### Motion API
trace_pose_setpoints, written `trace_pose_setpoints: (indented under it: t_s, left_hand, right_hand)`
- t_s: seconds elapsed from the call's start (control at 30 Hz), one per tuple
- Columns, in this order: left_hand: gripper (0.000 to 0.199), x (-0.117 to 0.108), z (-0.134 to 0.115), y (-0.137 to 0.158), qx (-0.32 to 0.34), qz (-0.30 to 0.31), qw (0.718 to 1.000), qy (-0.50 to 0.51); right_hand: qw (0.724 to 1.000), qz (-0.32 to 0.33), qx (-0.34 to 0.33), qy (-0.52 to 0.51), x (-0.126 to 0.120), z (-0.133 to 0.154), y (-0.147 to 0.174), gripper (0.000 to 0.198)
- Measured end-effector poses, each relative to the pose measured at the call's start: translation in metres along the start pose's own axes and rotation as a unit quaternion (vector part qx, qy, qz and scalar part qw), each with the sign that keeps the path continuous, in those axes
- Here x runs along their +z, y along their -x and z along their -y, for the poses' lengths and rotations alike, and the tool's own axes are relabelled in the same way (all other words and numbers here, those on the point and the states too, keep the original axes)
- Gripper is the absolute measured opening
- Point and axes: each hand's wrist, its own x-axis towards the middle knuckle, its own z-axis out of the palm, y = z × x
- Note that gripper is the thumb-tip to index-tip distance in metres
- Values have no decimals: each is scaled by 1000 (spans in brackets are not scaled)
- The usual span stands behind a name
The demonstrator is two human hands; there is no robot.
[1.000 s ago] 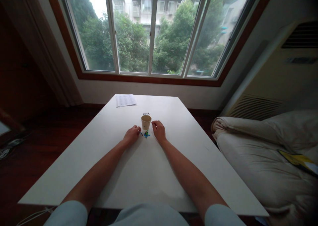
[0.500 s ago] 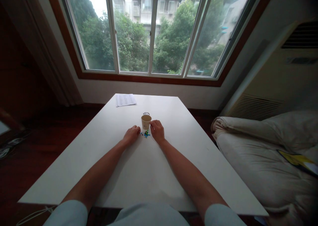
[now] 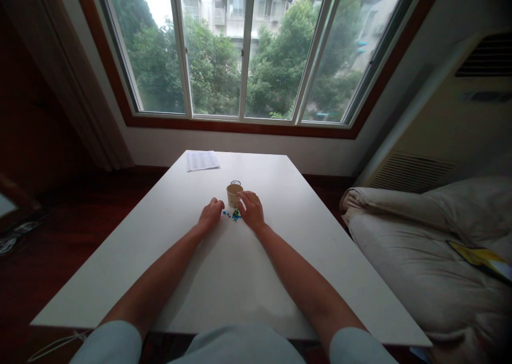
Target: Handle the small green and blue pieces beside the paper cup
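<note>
A tan paper cup (image 3: pixel 233 197) stands upright on the white table (image 3: pixel 240 278). In front of it lies a small heap of blue, green and dark pieces (image 3: pixel 235 216), too tiny to name. My left hand (image 3: pixel 210 215) rests left of the heap with its fingers curled; whether something is between the fingertips I cannot make out. A few blue bits lie just by its fingertips. My right hand (image 3: pixel 252 210) is at the cup's right front side, covering part of the wall and of the heap. Its thumb and forefinger look apart; I see nothing held.
Behind the cup lies a thin dark loop-shaped item (image 3: pixel 236 182). Printed papers (image 3: pixel 202 160) lie at the table's far left corner. A sofa-like seat with pale bedding (image 3: pixel 392 236) stands to the right, and a window (image 3: pixel 240 60) is beyond the table.
My right hand has shifted slightly left, across the cup's front and over part of the heap. My left hand has drawn back a little left, showing more blue bits. The cup sits slightly further left.
</note>
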Motion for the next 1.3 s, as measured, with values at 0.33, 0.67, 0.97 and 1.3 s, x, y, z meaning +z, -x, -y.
trace_pose_setpoints:
  t_s: [0.33, 0.67, 0.97, 1.3]
  left_hand:
    - [19, 2, 2, -3, -9, 2, 1000, 14]
    - [29, 2, 2, -9, 6, -5, 1000, 8]
    - [31, 6, 6, -8, 6, -29, 994, 102]
    - [34, 20, 16, -21, -147, -11, 870, 470]
  right_hand:
    - [999, 20, -22, 11, 5, -6, 0, 43]
    - [996, -71, 58, -10, 10, -16, 2, 34]
    - [970, -131, 199, -37, 21, -56, 7, 28]
    - [971, -124, 199, -51, 27, -54, 7, 24]
